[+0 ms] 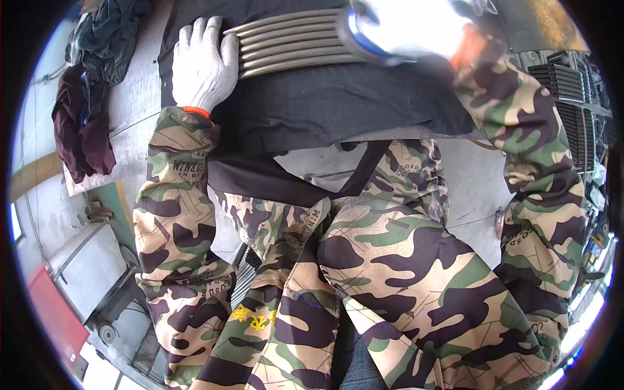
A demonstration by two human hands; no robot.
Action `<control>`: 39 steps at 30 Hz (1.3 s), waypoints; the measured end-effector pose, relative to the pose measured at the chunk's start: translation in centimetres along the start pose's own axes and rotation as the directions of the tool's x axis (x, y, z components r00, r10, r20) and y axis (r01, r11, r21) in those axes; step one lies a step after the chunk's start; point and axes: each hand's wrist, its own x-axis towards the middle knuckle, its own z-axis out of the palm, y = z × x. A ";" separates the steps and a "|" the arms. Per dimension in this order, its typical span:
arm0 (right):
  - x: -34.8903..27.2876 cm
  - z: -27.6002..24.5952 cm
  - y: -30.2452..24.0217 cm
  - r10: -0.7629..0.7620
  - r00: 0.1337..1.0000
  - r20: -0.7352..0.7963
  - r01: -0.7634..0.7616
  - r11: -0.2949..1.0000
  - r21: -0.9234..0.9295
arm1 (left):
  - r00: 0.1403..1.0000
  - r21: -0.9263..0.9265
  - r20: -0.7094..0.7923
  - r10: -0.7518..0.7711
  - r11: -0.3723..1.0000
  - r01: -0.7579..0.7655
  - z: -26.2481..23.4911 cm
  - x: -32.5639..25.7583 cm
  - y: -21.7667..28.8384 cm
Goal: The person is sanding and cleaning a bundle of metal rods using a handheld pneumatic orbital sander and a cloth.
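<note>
My left hand (204,64), in a white knit glove with an orange cuff, lies flat with fingers stretched. Its thumb side is against the left end of a row of parallel silvery metal rods (292,42). Several slightly bowed rods lie side by side on a black cloth (325,97). Over their right part is my right hand (422,29), also white-gloved and smeared by motion. A curved blue edge (361,32) shows at its left side; I cannot make out what it belongs to. The right hand's fingers and the rods' right ends are hidden.
Dark green and maroon clothing (84,130) hangs over the table's left side. Racks of dark barred metal parts (562,84) stand at the right. A brownish worn panel (552,23) is at the far right. Lower left are a red panel (57,318) and a wheeled cart (107,333).
</note>
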 end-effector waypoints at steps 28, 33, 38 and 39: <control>5.5 1.0 -4.6 -0.012 0.998 0.064 0.007 0.997 0.078 | 0.993 -0.194 0.080 -0.090 0.975 0.104 -2.4 -1.7 1.4; 8.6 1.3 -4.2 0.006 0.998 0.070 -0.005 1.000 -0.022 | 0.999 -0.228 -0.005 -0.035 0.973 0.033 -1.7 -0.1 1.2; 8.0 0.7 -5.9 -0.023 0.995 0.100 0.018 0.999 0.047 | 0.999 -0.189 0.029 -0.023 0.982 0.028 -1.4 0.5 1.0; 8.4 0.9 -5.2 -0.008 0.998 0.068 0.006 1.000 0.028 | 0.999 -0.195 0.020 -0.033 0.980 0.036 -1.2 0.4 1.2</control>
